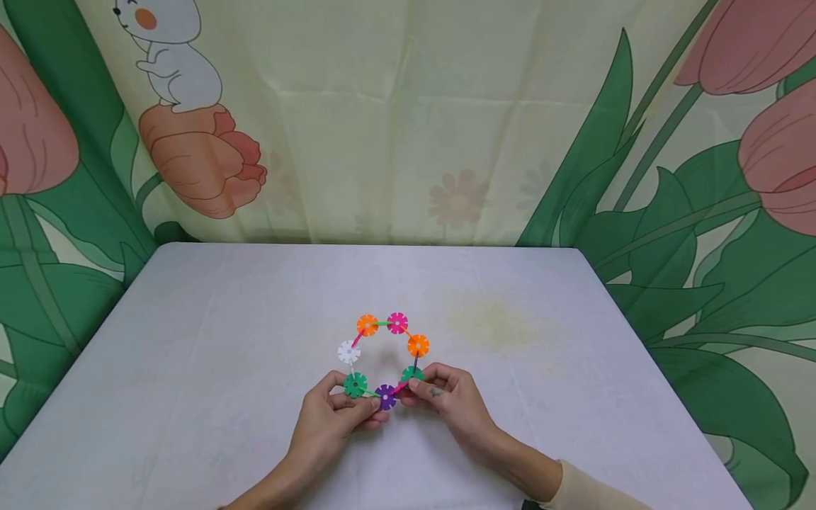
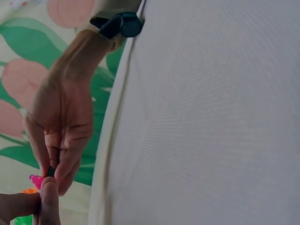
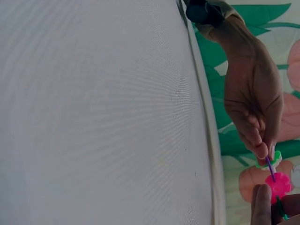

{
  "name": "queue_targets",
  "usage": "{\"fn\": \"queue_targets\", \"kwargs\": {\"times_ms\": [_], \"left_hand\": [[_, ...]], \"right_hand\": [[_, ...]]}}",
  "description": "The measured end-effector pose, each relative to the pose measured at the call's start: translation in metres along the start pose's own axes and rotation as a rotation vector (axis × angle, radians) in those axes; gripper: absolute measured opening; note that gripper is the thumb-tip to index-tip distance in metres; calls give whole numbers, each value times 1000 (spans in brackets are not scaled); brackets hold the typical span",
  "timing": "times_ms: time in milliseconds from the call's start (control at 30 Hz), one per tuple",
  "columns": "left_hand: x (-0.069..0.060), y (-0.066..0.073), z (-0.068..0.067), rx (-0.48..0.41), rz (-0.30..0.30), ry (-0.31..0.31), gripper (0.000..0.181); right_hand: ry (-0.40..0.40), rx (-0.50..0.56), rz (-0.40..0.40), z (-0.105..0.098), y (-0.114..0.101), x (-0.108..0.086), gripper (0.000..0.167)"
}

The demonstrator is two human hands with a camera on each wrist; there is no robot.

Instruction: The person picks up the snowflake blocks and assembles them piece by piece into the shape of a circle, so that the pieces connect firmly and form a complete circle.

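Note:
A ring of interlocking snowflake discs [image 1: 397,323] is held up over the white table in the head view. Face-on orange, pink, white, green and purple discs alternate with edge-on ones. My left hand [image 1: 331,416] pinches the ring's lower left, its thumb at the purple disc [image 1: 385,398] and fingers behind the green disc [image 1: 355,384]. At the lower right, my right hand [image 1: 454,405] grips another green disc [image 1: 411,375] between thumb and fingers. A pink disc [image 3: 280,183] shows near the fingertips in the right wrist view. Fingers partly cover the lower discs.
The table [image 1: 191,354] has a white cloth with a faint yellowish stain [image 1: 494,322] right of the ring. A curtain [image 1: 395,142] printed with tulips and a white animal hangs behind and beside it. A dark band [image 2: 123,25] sits on the right wrist.

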State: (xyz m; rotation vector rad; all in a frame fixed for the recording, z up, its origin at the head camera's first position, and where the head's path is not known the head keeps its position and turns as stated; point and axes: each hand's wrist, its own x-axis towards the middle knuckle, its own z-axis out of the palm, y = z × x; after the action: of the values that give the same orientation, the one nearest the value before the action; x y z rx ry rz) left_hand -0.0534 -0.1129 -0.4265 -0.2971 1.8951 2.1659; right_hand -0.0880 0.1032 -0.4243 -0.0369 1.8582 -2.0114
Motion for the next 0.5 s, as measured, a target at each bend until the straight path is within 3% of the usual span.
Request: {"fn": "queue_targets", "kwargs": {"times_ms": [500], "left_hand": [[1, -2, -12, 14, 40, -64, 34]], "right_hand": [[-45, 17, 27, -8, -3, 4, 18]]}}
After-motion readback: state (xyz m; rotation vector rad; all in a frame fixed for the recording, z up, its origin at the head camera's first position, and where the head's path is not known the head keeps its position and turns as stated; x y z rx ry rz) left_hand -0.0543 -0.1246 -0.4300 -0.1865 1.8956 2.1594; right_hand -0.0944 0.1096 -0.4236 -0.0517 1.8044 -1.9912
